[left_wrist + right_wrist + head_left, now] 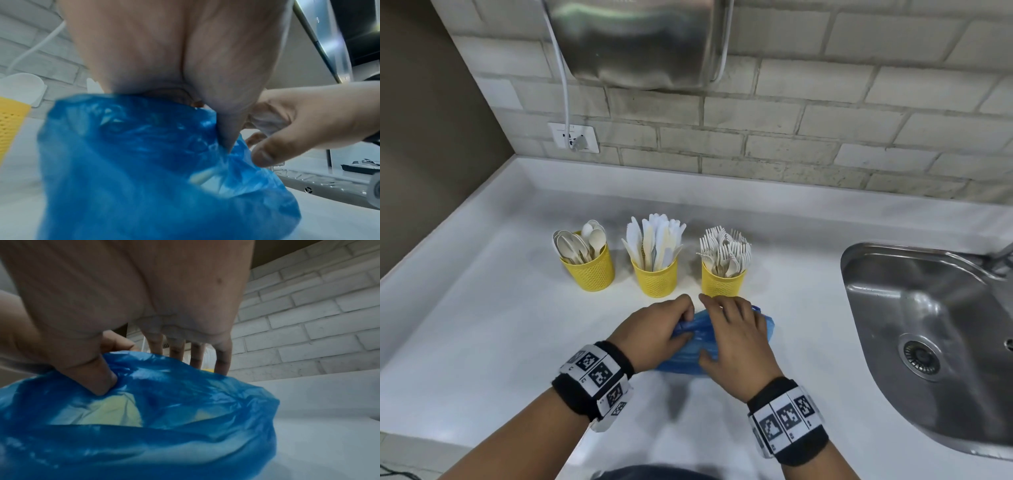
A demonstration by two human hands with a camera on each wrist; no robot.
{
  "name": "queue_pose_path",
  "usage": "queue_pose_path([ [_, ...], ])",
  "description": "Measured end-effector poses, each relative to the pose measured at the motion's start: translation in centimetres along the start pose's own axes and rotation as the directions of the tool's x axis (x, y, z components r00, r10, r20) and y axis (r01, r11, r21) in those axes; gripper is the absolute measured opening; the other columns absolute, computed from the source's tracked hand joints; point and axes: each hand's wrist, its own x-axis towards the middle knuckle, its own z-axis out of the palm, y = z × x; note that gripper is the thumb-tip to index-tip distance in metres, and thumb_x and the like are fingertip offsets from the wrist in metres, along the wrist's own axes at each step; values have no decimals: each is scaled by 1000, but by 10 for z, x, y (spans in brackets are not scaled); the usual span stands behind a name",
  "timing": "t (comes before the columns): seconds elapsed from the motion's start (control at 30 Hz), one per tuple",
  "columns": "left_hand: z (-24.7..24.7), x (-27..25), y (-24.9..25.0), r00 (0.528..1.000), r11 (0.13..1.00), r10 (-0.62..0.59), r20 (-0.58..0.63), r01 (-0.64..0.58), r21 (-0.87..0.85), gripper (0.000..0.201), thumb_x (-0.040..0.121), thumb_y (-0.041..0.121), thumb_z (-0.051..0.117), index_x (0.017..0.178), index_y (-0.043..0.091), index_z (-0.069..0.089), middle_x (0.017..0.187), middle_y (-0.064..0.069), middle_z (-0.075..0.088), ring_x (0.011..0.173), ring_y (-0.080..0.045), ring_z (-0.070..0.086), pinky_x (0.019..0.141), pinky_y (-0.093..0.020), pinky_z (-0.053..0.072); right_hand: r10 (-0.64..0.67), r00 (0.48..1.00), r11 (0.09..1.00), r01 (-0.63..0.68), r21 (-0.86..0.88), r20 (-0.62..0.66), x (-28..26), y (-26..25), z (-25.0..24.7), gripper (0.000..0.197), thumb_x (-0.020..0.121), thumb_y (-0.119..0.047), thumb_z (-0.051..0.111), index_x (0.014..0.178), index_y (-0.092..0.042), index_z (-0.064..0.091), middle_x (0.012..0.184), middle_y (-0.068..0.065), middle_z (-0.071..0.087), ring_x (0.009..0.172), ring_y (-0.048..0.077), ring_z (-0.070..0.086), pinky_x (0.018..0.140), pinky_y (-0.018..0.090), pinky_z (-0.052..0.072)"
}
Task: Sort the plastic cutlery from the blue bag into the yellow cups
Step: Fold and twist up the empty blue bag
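Three yellow mesh cups stand in a row on the white counter: one with spoons, one with knives, one with forks. In front of them lies the crumpled blue bag, with both hands on it. My left hand grips its left edge, the thumb pinching the plastic. My right hand lies over the bag's top fold, thumb dug into the near side, fingers down the far side. Something pale shows through the plastic.
A steel sink is set into the counter at the right, close to the bag. A brick wall with a socket and a steel wall unit rises behind the cups. White counter stretches left of the hands.
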Motion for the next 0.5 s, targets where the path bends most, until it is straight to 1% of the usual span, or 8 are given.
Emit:
queue_pose_path([
  [0.07, -1, 0, 2, 1000, 999, -12, -18, 11, -49, 33, 85, 33, 71, 97, 38, 41, 88, 14, 59, 78, -10, 57, 74, -37, 52, 44, 999, 998, -45, -40, -23, 2, 4, 4, 68, 82, -36, 59, 148, -30, 42, 128, -6, 55, 120, 23, 50, 102, 48, 40],
  [0.13, -2, -2, 1, 998, 996, -65, -6, 64, -61, 42, 81, 38, 75, 110, 40, 45, 96, 15, 64, 84, -10, 62, 78, -37, 54, 79, 994, 994, -84, -67, -69, 3, 10, 7, 46, 84, -27, 60, 130, -30, 58, 112, -5, 63, 107, 25, 60, 95, 50, 44],
  [0.2, -5, -5, -4, 992, 992, -128, 16, 128, 0, 52, 79, 42, 78, 123, 37, 49, 103, 14, 65, 91, -12, 64, 82, -36, 54, 111, 986, 992, -118, -53, -122, 4, 17, 5, 26, 84, -20, 63, 109, -27, 66, 100, -4, 63, 97, 27, 63, 88, 48, 45],
  [0.23, -7, -7, -7, 987, 987, -159, 19, 158, 25, 49, 80, 43, 77, 122, 35, 53, 105, 13, 66, 93, -13, 64, 83, -35, 54, 128, 982, 990, -134, -34, -139, 4, 21, 3, 22, 84, -18, 64, 104, -26, 67, 97, -3, 62, 94, 27, 63, 86, 47, 45],
  [0.33, -13, -12, -15, 978, 978, -207, -1, 207, -5, 23, 85, 39, 73, 105, 33, 63, 94, 13, 68, 85, -11, 64, 78, -35, 55, 174, 977, 984, -176, -8, -121, 7, 27, -5, 20, 87, -20, 60, 106, -23, 67, 100, -1, 59, 97, 28, 60, 88, 45, 44],
  [0.4, -16, -15, -15, 979, 977, -203, -26, 201, -70, 12, 88, 33, 73, 96, 30, 65, 86, 12, 68, 80, -8, 63, 74, -33, 54, 161, 981, 987, -163, -7, -107, 8, 26, -10, 27, 86, -29, 58, 111, -24, 66, 106, -1, 56, 103, 27, 56, 91, 45, 43],
  [0.47, -20, -15, -12, 983, 979, -176, -60, 169, -113, 9, 87, 24, 73, 93, 28, 67, 83, 11, 68, 77, -5, 62, 71, -30, 52, 70, 989, 998, -69, 13, -128, 8, 18, -13, 45, 80, -41, 59, 122, -27, 63, 114, -3, 54, 109, 24, 52, 97, 44, 43],
  [0.5, -21, -15, -9, 985, 981, -154, -77, 144, -129, 12, 86, 19, 74, 92, 27, 68, 82, 12, 67, 76, -3, 61, 69, -26, 50, 7, 989, 999, -1, 42, -146, 8, 13, -14, 53, 78, -45, 60, 128, -26, 60, 120, -3, 53, 113, 23, 51, 100, 43, 42],
])
